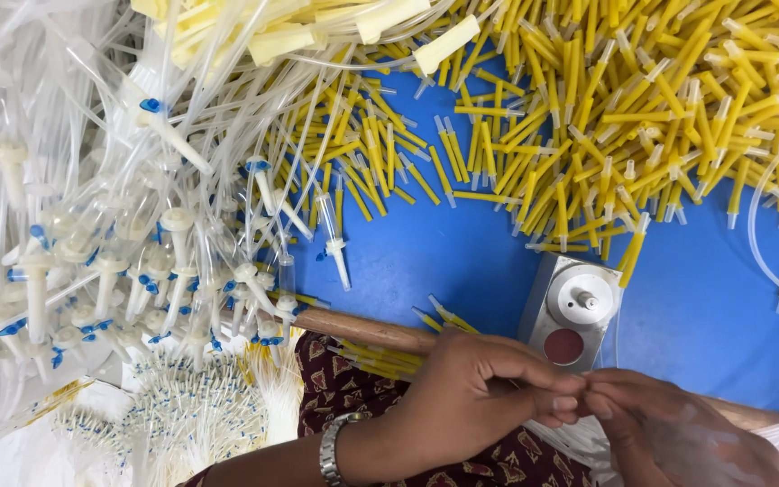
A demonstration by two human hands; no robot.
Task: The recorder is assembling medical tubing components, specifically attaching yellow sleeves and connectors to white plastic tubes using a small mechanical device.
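Note:
My left hand (471, 397), with a metal wristwatch (335, 448), comes in from the lower left. My right hand (678, 433) comes in from the lower right. Their fingertips meet and pinch together just below a small grey metal fixture (570, 311) that has a white round knob and a red disc. Whatever small part sits between the fingers is hidden by them. A few short yellow tubes (376, 356) lie under my left hand on the wooden table edge (362, 329).
A big heap of short yellow tubes (642, 99) covers the far right of the blue table top (705, 289). Clear tubing with white chambers and blue caps (110, 261) is piled on the left. A bundle of white, blue-tipped pieces (191, 415) lies lower left.

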